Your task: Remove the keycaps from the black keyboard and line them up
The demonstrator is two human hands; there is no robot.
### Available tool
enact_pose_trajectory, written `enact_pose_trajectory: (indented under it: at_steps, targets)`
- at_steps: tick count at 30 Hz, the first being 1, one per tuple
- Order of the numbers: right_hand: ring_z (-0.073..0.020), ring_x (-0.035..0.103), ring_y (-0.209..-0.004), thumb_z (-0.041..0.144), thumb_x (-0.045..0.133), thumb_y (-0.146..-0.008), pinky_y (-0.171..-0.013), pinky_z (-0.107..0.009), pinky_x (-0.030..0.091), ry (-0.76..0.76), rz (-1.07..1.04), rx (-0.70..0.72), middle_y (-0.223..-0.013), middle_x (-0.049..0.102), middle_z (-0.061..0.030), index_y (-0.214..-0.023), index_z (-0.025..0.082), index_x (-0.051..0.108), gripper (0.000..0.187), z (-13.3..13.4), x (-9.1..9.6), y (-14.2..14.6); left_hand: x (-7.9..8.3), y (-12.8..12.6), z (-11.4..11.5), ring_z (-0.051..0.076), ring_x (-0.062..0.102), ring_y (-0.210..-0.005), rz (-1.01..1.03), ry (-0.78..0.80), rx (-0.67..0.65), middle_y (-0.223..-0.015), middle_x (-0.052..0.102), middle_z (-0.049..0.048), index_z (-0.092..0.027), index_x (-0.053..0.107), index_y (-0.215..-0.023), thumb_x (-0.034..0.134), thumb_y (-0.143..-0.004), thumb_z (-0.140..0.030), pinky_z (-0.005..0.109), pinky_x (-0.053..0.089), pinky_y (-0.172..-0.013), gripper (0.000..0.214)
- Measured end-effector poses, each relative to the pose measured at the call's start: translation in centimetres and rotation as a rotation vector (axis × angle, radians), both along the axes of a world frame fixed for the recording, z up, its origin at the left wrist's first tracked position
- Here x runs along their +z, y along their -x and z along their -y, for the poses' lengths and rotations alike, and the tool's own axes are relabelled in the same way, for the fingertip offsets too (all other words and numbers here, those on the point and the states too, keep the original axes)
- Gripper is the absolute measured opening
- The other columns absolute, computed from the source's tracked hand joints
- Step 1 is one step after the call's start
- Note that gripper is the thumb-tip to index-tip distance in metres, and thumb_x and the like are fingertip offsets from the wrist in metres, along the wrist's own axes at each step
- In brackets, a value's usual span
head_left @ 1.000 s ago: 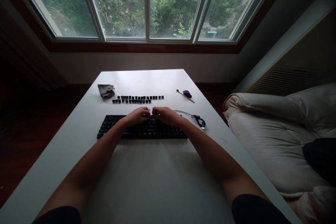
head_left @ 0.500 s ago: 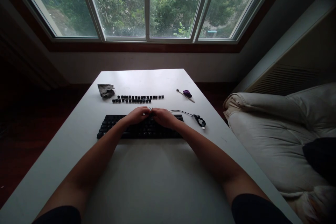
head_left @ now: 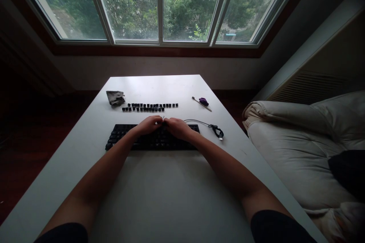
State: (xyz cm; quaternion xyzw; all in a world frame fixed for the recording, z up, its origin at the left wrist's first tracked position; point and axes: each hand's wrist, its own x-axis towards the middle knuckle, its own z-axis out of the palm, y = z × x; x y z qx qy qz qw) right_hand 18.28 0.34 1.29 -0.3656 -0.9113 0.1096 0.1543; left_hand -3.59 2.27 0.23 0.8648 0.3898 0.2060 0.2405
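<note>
As they curl knuckle-to-knuckle, L hand (head_left: 148, 125) & R hand (head_left: 178, 127) pinch a tiny wire tool (head_left: 163, 117) betw. fingertips, just over far edge of keyboard (head_left: 122, 137)

Both forearms (head_left: 105, 171) stretch forward and converge, bare below dark sleeves (head_left: 273, 228). The left hand (head_left: 148, 125) and right hand (head_left: 179, 127) lie palm-down, knuckles raised, fingers curled, their fingertips meeting at the middle

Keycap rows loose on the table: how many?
2. Far row lies behind the keyboard; near row sits just in front of it, shifted left. The left hand and right hand may hide stray caps.
</note>
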Motion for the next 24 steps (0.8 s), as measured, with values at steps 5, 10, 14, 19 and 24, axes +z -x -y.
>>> enact_pose_trajectory:
  at_steps: [5, 10, 14, 19, 24]
  targets:
    - [-0.0234, 0.068, -0.098, 0.022, 0.050, -0.100, -0.080, -0.029, 0.046, 0.002, -0.005, 0.012, -0.113, 0.071, -0.0103, -0.126, 0.021, 0.058, 0.028, 0.1, -0.1, 0.4, -0.2, 0.0, -0.1, 0.018, 0.060, -0.085, 0.009, 0.003, 0.012, -0.094, 0.066, 0.0045, -0.017, 0.070, -0.091, 0.055, -0.082, -0.014, 0.028, 0.048, -0.079, 0.018]
    - [-0.0228, 0.068, -0.092, 0.027, 0.055, -0.098, -0.075, -0.027, 0.044, 0.048, -0.087, 0.000, -0.107, 0.073, -0.0101, -0.120, 0.019, 0.060, 0.023, -0.4, -0.1, -0.2, -0.1, 0.1, -0.1, 0.018, 0.060, -0.084, 0.019, 0.012, 0.001, -0.093, 0.066, 0.0043, -0.018, 0.071, -0.094, 0.057, -0.085, -0.018, 0.029, 0.048, -0.079, 0.018]
    - [-0.0211, 0.066, -0.083, 0.025, 0.059, -0.094, -0.071, -0.026, 0.041, 0.082, -0.144, 0.023, -0.095, 0.073, -0.0084, -0.110, 0.019, 0.061, 0.017, -1.1, -0.3, -0.7, 0.1, 0.0, 0.1, 0.018, 0.060, -0.084, 0.019, 0.022, 0.007, -0.092, 0.066, 0.0041, -0.019, 0.071, -0.092, 0.059, -0.087, -0.024, 0.029, 0.048, -0.079, 0.014]
    - [-0.0157, 0.063, -0.070, 0.022, 0.056, -0.092, -0.066, -0.024, 0.042, 0.237, -0.345, 0.020, -0.080, 0.070, -0.0018, -0.101, 0.019, 0.058, 0.009, -1.8, -0.4, -1.5, 0.1, 0.1, 0.2, 0.017, 0.061, -0.085, 0.027, 0.044, -0.013, -0.094, 0.065, 0.0039, -0.020, 0.072, -0.091, 0.058, -0.090, -0.028, 0.028, 0.047, -0.079, 0.016]
    - [-0.0147, 0.062, -0.071, 0.025, 0.058, -0.089, -0.066, -0.024, 0.044, 0.271, -0.464, 0.007, -0.081, 0.069, -0.0008, -0.094, 0.019, 0.058, 0.007, -2.3, -0.1, -2.2, 0.3, 0.0, 0.3, 0.018, 0.060, -0.088, -0.014, 0.023, -0.043, -0.095, 0.064, 0.0045, -0.021, 0.073, -0.094, 0.060, -0.089, -0.030, 0.029, 0.047, -0.080, 0.017]
